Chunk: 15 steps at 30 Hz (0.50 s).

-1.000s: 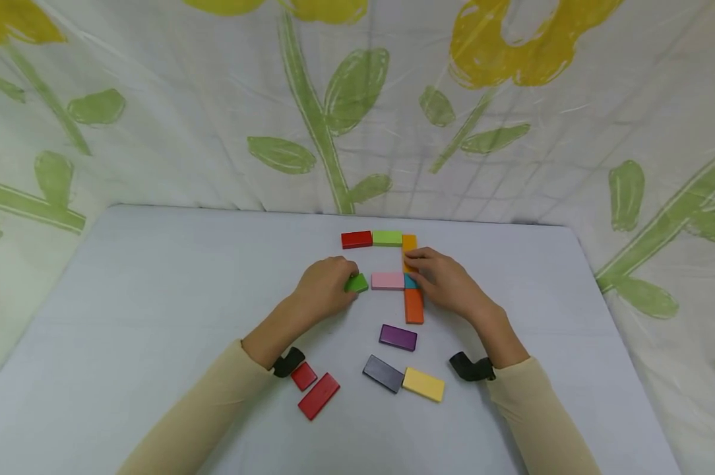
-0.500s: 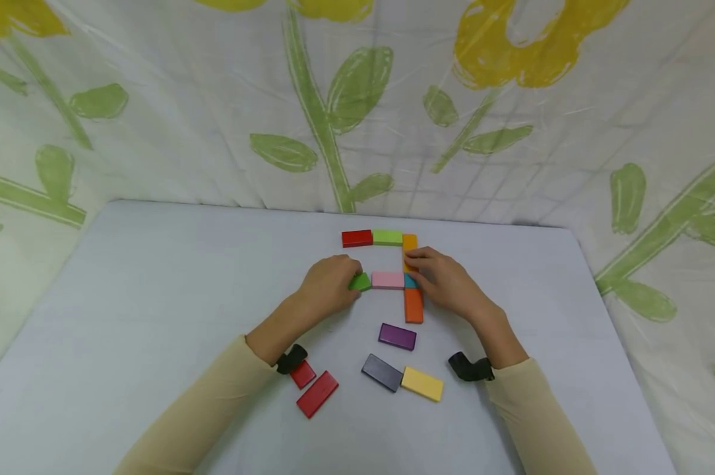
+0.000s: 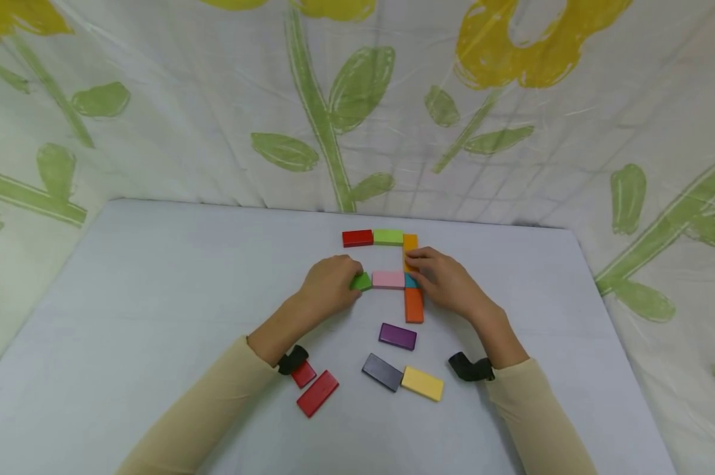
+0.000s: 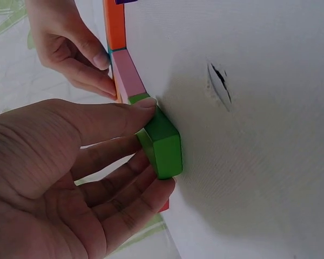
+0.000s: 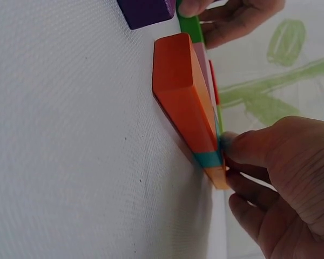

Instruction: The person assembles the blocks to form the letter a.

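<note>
My left hand (image 3: 332,285) pinches a green block (image 4: 164,143) between thumb and fingers, low over the white table. The block's far end meets the left end of a pink block (image 3: 388,280). That pink block runs right to a teal block (image 3: 411,280), partly covered by my right hand (image 3: 449,284). The right hand's thumb and fingertips rest against the teal block and the yellow-orange block (image 3: 409,242) above it, fingers relaxed. Below the teal block lies an orange block (image 5: 186,97). A red block (image 3: 357,238) and a lime block (image 3: 388,237) form the top row.
Loose on the table (image 3: 173,277) nearer me lie a purple block (image 3: 398,336), a dark grey block (image 3: 382,372) and a yellow block (image 3: 422,383). A long red block (image 3: 318,394) and a short red block (image 3: 304,374) lie near my left wrist. A flower-patterned curtain (image 3: 215,99) hangs behind.
My left hand has moved slightly right with the green block, closing the gap to the pink block. My right hand has stayed in place.
</note>
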Each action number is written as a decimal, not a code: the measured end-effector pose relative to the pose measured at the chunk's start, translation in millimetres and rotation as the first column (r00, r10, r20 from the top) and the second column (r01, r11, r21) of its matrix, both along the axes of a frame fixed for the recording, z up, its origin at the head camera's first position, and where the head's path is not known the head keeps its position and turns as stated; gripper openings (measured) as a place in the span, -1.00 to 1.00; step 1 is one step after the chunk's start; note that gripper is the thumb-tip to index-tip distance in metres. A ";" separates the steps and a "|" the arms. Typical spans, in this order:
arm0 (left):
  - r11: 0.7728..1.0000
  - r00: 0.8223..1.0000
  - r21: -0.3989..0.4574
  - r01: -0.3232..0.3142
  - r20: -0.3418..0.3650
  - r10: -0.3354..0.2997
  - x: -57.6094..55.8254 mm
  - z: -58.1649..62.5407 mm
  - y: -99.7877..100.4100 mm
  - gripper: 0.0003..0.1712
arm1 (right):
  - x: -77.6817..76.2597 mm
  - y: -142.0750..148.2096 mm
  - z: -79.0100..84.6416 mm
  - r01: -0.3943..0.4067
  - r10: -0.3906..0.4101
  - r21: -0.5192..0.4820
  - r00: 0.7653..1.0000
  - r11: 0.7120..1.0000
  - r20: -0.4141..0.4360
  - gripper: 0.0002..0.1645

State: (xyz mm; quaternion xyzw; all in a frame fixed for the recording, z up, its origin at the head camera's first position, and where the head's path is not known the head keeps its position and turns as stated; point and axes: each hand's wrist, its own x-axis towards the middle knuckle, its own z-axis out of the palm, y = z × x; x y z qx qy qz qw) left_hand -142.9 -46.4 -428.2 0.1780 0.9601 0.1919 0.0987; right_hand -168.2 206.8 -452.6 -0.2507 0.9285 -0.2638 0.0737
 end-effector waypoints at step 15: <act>1.000 1.000 0.004 -0.008 -0.002 0.008 1.0 -0.3 0.7 -0.79 | -0.6 -1.0 0.3 0.000 0.000 0.002 1.000 1.000 -0.001 -0.48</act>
